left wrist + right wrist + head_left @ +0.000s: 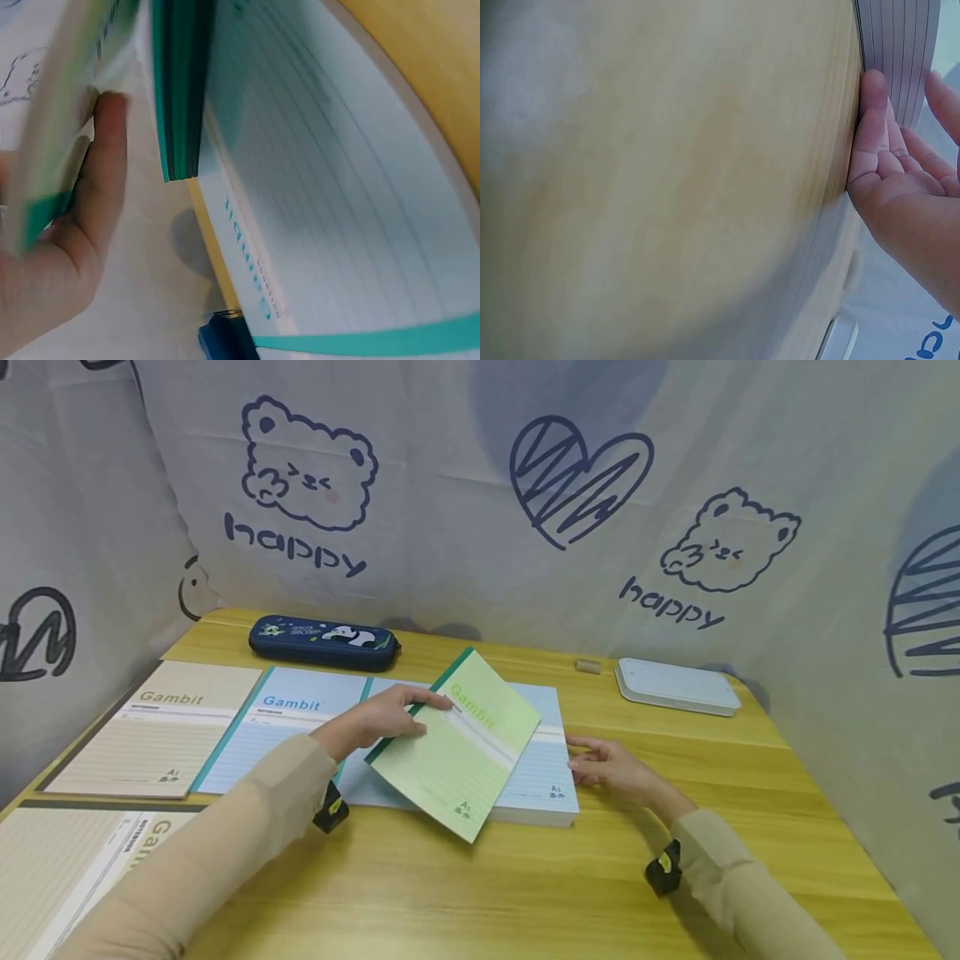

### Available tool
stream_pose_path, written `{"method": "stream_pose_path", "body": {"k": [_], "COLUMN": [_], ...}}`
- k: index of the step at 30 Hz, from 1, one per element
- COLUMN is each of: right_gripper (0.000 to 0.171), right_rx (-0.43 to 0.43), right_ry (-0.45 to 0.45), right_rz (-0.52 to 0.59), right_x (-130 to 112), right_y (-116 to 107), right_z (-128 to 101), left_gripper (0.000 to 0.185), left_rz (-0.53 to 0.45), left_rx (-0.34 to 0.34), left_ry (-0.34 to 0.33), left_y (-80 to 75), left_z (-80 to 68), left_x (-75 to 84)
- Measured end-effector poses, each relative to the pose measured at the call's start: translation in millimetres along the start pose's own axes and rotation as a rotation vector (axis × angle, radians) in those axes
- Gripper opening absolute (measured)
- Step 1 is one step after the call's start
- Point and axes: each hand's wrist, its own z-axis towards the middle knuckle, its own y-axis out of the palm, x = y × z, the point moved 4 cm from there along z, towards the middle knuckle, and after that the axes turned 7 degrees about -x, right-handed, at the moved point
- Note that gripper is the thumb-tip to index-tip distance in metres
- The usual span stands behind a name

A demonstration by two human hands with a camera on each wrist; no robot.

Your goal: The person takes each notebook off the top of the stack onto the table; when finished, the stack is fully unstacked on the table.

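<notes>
My left hand (382, 718) pinches a green Gambit notebook (480, 727) by its dark green spine edge, thumb on the cover. The notebook is tilted above a stack of light blue notebooks (536, 785), partly covering it. In the left wrist view, the left hand (90, 202) grips the green notebook (52, 112) at its edge. My right hand (615, 768) is at the stack's right side, fingertips against its edge. The right wrist view shows the fingers of that hand (907, 172) touching the layered page edges (900, 52), the thumb apart from them.
Left of the stack lie another blue notebook (277, 731) and a beige one (161, 718). A further beige notebook (67, 852) lies at the near left. Behind are a navy panda pencil case (322, 643), a small tan block (588, 667) and a white case (675, 686).
</notes>
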Motion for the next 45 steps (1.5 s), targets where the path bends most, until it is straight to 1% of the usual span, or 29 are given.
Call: {"method": "stream_pose_path", "body": {"k": [6,9,15,17,21,25,30,33,37,40,45], "right_gripper": [0.057,0.057,0.057,0.057,0.057,0.057,0.057,0.056,0.056,0.057,0.055], "right_rx": [0.004,0.006,0.014,0.011,0.002,-0.010,-0.018,-0.011,0.002,0.006,0.015], "right_ry": [0.007,0.004,0.004,0.003,-0.008,-0.023,-0.025,-0.017,-0.010,-0.010,0.001], "right_rz": [-0.007,-0.017,-0.018,-0.015,-0.031,-0.049,-0.037,-0.034,-0.044,-0.057,-0.056], "right_x": [0,0,0,0,-2,-3,-2,-1,-1,-1,-1], "right_y": [2,2,1,1,2,3,3,2,2,2,2], "right_z": [0,0,1,1,0,-1,-1,0,0,0,0], "left_gripper": [0.052,0.053,0.053,0.054,0.053,0.052,0.051,0.051,0.049,0.047,0.052], "left_rz": [0.098,0.126,0.061,0.040,-0.010,-0.032,0.033,0.102,0.153,0.157,0.160], "left_rx": [0.019,0.001,-0.105,-0.133,-0.175,-0.199,-0.240,-0.268,-0.296,-0.342,-0.489], "left_ry": [0.058,0.069,0.117,0.122,0.116,0.116,0.137,0.176,0.201,0.222,0.332], "left_y": [-5.1,-8.7,-15.8,-19.2,-26.2,-32.6,-33.8,-32.1,-31.0,-30.3,-24.5], "left_z": [-3.5,-8.3,-20.6,-25.1,-33.9,-43.8,-59.6,-69.7,-81.6,-88.0,-96.3], "left_x": [3.2,5.3,4.5,2.8,-1.7,-8.0,-17.5,-21.3,-24.7,-27.5,-31.0]}}
